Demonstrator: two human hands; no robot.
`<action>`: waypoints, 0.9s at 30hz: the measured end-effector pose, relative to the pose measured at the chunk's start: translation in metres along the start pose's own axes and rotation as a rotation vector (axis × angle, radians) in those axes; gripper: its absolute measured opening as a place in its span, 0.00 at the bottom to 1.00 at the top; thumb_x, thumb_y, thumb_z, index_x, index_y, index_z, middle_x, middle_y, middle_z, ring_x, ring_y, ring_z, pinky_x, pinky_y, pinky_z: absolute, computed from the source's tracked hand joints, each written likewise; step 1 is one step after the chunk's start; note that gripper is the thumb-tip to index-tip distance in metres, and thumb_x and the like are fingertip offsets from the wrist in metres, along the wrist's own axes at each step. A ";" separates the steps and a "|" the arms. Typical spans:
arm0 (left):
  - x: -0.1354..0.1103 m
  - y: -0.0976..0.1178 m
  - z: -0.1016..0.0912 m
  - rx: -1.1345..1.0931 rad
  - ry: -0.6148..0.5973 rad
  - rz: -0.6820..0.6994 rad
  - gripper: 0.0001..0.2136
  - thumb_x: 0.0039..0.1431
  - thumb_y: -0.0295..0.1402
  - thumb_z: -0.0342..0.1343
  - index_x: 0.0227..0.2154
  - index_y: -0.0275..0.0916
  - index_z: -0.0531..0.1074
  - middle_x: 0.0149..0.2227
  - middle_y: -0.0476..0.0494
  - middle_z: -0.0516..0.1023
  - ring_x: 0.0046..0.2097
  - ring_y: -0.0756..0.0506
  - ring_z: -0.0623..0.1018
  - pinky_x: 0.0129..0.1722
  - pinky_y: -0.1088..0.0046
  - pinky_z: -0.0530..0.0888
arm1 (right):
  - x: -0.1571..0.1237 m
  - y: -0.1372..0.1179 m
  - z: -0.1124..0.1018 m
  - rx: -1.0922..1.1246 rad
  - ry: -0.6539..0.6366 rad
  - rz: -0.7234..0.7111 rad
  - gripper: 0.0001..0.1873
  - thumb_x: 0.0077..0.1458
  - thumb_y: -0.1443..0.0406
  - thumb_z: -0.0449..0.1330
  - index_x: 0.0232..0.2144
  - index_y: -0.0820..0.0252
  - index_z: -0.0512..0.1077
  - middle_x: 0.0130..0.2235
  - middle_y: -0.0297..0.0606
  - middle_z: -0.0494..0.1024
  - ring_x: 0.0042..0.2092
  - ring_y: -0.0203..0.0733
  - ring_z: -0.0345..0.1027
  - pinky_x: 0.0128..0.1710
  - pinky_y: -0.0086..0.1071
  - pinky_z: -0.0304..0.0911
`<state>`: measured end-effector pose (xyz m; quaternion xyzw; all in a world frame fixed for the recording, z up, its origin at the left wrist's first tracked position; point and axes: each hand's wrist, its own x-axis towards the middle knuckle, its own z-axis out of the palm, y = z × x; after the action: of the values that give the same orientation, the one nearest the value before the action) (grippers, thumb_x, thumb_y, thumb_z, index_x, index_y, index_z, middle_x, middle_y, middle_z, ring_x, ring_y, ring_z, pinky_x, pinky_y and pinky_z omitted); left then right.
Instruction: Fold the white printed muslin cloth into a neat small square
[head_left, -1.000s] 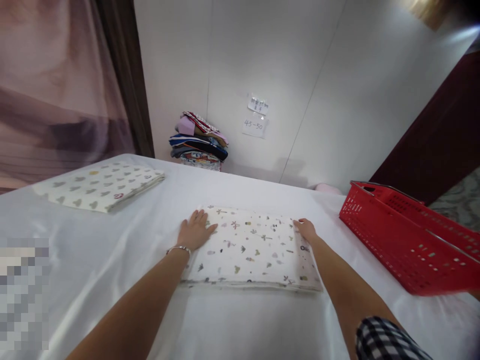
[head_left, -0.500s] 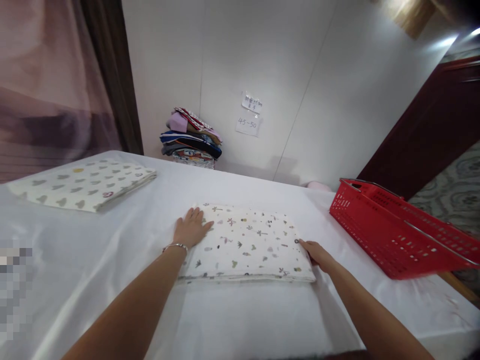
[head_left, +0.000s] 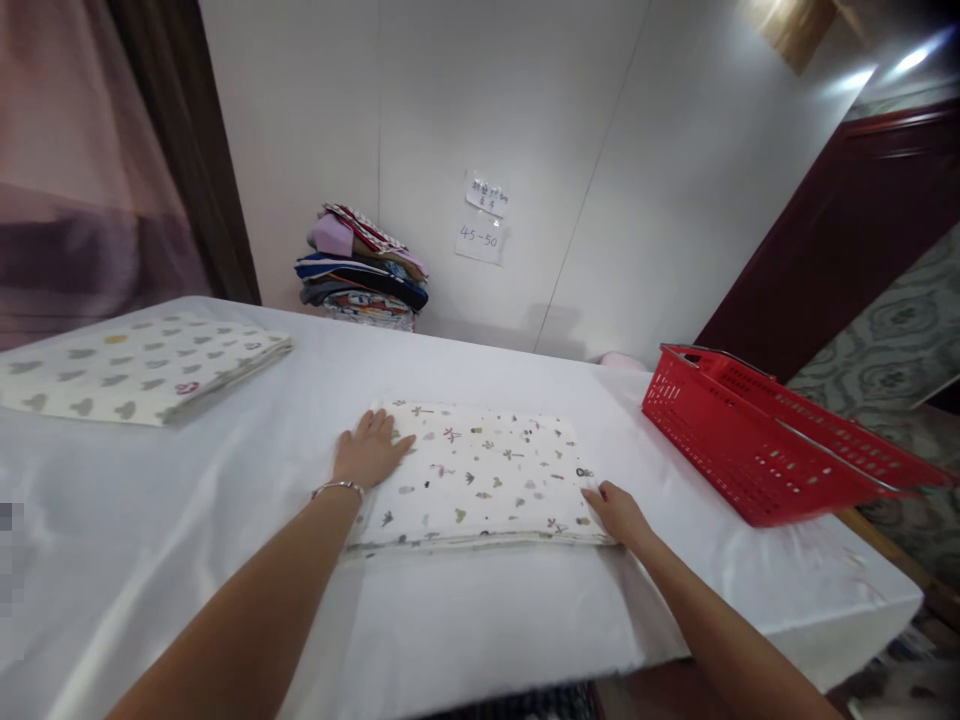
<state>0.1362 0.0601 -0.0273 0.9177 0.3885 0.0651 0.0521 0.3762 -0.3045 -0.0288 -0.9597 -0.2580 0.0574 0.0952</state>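
A folded white cloth with small coloured prints [head_left: 487, 470] lies flat on the white-covered table [head_left: 465, 620]. My left hand [head_left: 367, 455] rests flat on the cloth's left edge, fingers spread, a thin bracelet on the wrist. My right hand [head_left: 619, 512] lies at the cloth's near right corner, fingers on its edge and stretched out.
A second folded cloth with grey heart prints [head_left: 135, 365] lies at the far left. A red plastic basket [head_left: 757, 440] stands at the right edge. A pile of folded fabrics [head_left: 364, 270] sits against the wall, below paper notes [head_left: 480, 225]. The table's front edge is close.
My right hand has slid from the cloth's far right corner down along its right edge to the near right corner. The left hand has stayed put. The view has shifted right.
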 end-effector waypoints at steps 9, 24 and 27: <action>0.002 -0.001 0.005 -0.011 0.005 -0.004 0.32 0.57 0.52 0.33 0.59 0.37 0.55 0.65 0.43 0.47 0.66 0.38 0.45 0.57 0.50 0.56 | -0.012 -0.028 -0.013 -0.111 0.179 -0.275 0.25 0.59 0.56 0.46 0.54 0.62 0.61 0.57 0.48 0.64 0.57 0.48 0.57 0.53 0.39 0.55; -0.004 0.002 0.006 -0.012 -0.005 -0.028 0.31 0.58 0.51 0.35 0.60 0.39 0.54 0.65 0.44 0.47 0.66 0.40 0.43 0.58 0.53 0.54 | 0.034 -0.090 0.016 -0.063 -0.136 -0.378 0.34 0.60 0.50 0.38 0.63 0.61 0.50 0.66 0.42 0.41 0.66 0.46 0.30 0.62 0.44 0.36; -0.005 0.002 0.006 -0.021 -0.014 -0.036 0.31 0.58 0.51 0.34 0.60 0.39 0.53 0.66 0.45 0.47 0.66 0.39 0.43 0.58 0.52 0.54 | 0.044 -0.126 0.007 -0.039 -0.074 -0.472 0.34 0.60 0.50 0.38 0.63 0.62 0.49 0.66 0.41 0.37 0.66 0.46 0.27 0.63 0.44 0.33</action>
<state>0.1352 0.0552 -0.0333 0.9103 0.4040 0.0620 0.0658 0.3516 -0.1745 -0.0111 -0.8718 -0.4794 0.0636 0.0781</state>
